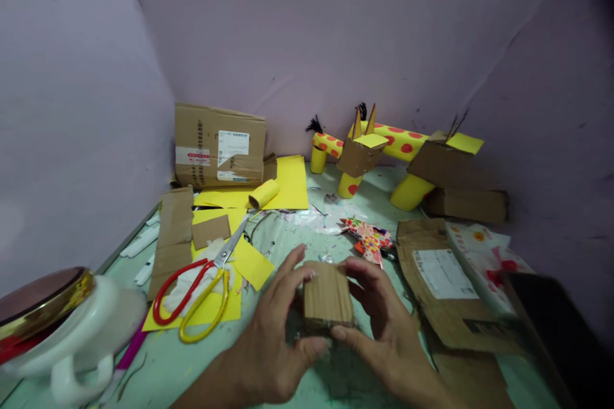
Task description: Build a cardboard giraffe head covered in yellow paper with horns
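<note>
Between my hands, low in the middle of the head view, is a small brown cardboard box (329, 294). My left hand (283, 329) holds its left side, with fingers at the upper left corner and thumb near the lower front edge. On the other side my right hand (384, 326) grips the box with curled fingers behind and thumb at the lower right corner. To the left lie scissors (223, 259) with one red and one yellow handle, blades partly apart. They rest over yellow paper (230, 316) and crumpled white tissue (194, 287).
Yellow, red-spotted animal figures (367, 153) made of tubes and boxes stand at the back right. A yellow tube (263, 193) and a carton (218, 147) sit back left. Flattened cardboard (455, 319) and a dark phone-like slab (556, 326) are right; a white mug (115, 307) is left.
</note>
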Motion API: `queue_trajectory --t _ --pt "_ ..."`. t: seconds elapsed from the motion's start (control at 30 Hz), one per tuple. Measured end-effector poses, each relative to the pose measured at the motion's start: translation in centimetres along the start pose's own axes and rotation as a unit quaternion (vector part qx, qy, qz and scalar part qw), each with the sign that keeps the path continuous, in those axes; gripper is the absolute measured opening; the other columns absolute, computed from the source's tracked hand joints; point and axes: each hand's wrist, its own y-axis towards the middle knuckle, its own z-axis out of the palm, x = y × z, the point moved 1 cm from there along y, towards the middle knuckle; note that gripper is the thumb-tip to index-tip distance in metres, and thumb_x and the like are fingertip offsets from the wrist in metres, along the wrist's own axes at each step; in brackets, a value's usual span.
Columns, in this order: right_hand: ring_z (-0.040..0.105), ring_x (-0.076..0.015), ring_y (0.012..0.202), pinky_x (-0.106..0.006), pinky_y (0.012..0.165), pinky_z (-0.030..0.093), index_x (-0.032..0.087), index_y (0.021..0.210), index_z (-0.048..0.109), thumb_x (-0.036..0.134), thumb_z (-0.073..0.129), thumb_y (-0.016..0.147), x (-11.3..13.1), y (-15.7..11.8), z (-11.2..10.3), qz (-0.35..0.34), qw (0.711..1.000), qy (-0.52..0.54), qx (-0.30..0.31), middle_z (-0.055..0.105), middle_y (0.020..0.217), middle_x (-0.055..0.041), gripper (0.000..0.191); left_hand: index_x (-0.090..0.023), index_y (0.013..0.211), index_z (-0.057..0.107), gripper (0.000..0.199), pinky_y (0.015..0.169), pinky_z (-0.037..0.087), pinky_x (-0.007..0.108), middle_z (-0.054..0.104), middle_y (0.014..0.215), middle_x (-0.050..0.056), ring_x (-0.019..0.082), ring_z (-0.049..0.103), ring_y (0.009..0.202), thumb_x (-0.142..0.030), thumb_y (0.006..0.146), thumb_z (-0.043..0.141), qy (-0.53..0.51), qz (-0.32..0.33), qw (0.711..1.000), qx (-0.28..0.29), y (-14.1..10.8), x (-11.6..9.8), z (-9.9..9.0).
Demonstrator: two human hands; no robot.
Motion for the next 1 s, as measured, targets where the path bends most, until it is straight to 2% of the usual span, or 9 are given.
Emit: queue_trajectory --t 0.07,0.13,0.27,0.4,0.6,0.7,0.8,0.9,1.0 --pt "0.042 -0.0265 0.119 -0.044 0.098 0.040 0.031 0.123 0.038 0.026 0.069 0.070 0.4 0.6 -0.1 -0.010 0.999 -0.006 -0.051 0.040 0.129 -0.0091 0.062 -0.020 0.128 0.037 0.058 0.102 0.033 0.044 0.035 0.142 0.016 0.030 0.032 0.130 -0.024 0.075 0.058 0.110 -0.011 0.993 -0.036 0.6 -0.1 -2.1" --pt "0.040 -0.0268 0.121 -0.044 0.098 0.040 0.029 0.127 0.035 0.026 0.067 0.070 0.9 1.9 0.1 -0.013 0.995 -0.017 -0.102 0.038 0.130 -0.0099 0.065 -0.018 0.113 0.052 0.038 0.096 0.039 0.045 0.055 0.124 0.014 0.029 0.049 0.117 -0.023 0.076 0.054 0.200 -0.086 0.973 -0.082 1.1 0.1 -4.0" --pt "0.048 -0.0263 0.109 -0.046 0.093 0.044 0.024 0.126 0.035 0.029 0.071 0.065 0.9 5.3 1.6 -0.012 0.985 -0.098 -0.139 0.044 0.117 -0.0098 0.071 -0.019 0.100 0.060 0.029 0.072 0.048 0.042 0.066 0.101 0.011 0.031 0.062 0.089 -0.026 0.074 0.051 0.319 -0.243 0.915 0.048 1.7 0.6 -4.8" --pt "0.046 -0.0305 0.108 -0.052 0.094 0.039 0.022 0.126 0.038 0.031 0.072 0.063 -0.7 7.3 3.0 -0.039 0.966 -0.208 -0.148 0.045 0.113 -0.0107 0.072 -0.015 0.090 0.063 0.024 0.065 0.045 0.038 0.065 0.090 0.014 0.031 0.062 0.084 -0.017 0.072 0.048 0.418 -0.247 0.868 0.099 1.6 0.5 -2.9" --pt "0.041 -0.0337 0.116 -0.054 0.098 0.033 0.019 0.127 0.037 0.032 0.073 0.063 -0.6 6.2 2.5 -0.049 0.957 -0.260 -0.119 0.042 0.123 -0.0149 0.074 -0.016 0.071 0.062 0.026 0.052 0.042 0.032 0.065 0.071 0.010 0.026 0.063 0.065 -0.010 0.078 0.037 0.443 -0.208 0.872 0.022 1.3 0.9 -2.5" --pt "0.044 -0.0310 0.114 -0.052 0.098 0.035 0.021 0.123 0.041 0.032 0.070 0.065 1.4 5.1 1.7 -0.053 0.965 -0.212 -0.142 0.044 0.124 -0.0130 0.066 -0.018 0.074 0.062 0.020 0.058 0.046 0.031 0.066 0.070 0.006 0.021 0.064 0.065 -0.012 0.080 0.043 0.361 -0.109 0.914 -0.146 1.2 0.4 -3.6" --pt "0.054 -0.0260 0.098 -0.046 0.085 0.047 0.023 0.111 0.049 0.041 0.067 0.069 3.3 4.2 1.3 0.037 0.987 -0.027 -0.151 0.052 0.114 -0.0106 0.049 -0.019 0.088 0.062 0.019 0.074 0.049 0.025 0.070 0.081 0.004 0.017 0.065 0.076 -0.008 0.077 0.053 0.297 0.047 0.909 -0.288 0.4 -0.8 -4.5" --pt "0.061 -0.0227 0.082 -0.039 0.067 0.054 0.020 0.100 0.057 0.053 0.063 0.069 4.3 3.7 1.7 0.213 0.955 0.204 -0.013 0.060 0.099 -0.0097 0.046 -0.023 0.100 0.063 0.032 0.079 0.050 0.022 0.071 0.094 0.004 0.016 0.066 0.082 -0.008 0.072 0.059 0.313 0.141 0.908 -0.242 -0.9 -1.7 -3.9" --pt "0.063 -0.0165 0.069 -0.030 0.063 0.053 0.017 0.085 0.063 0.051 0.062 0.072 4.6 3.7 2.2 0.264 0.893 0.342 0.126 0.065 0.081 -0.0064 0.037 -0.027 0.102 0.064 0.033 0.078 0.053 0.025 0.072 0.095 0.002 0.017 0.066 0.084 -0.011 0.074 0.058 0.265 0.179 0.930 -0.181 -2.0 -1.4 -1.9"
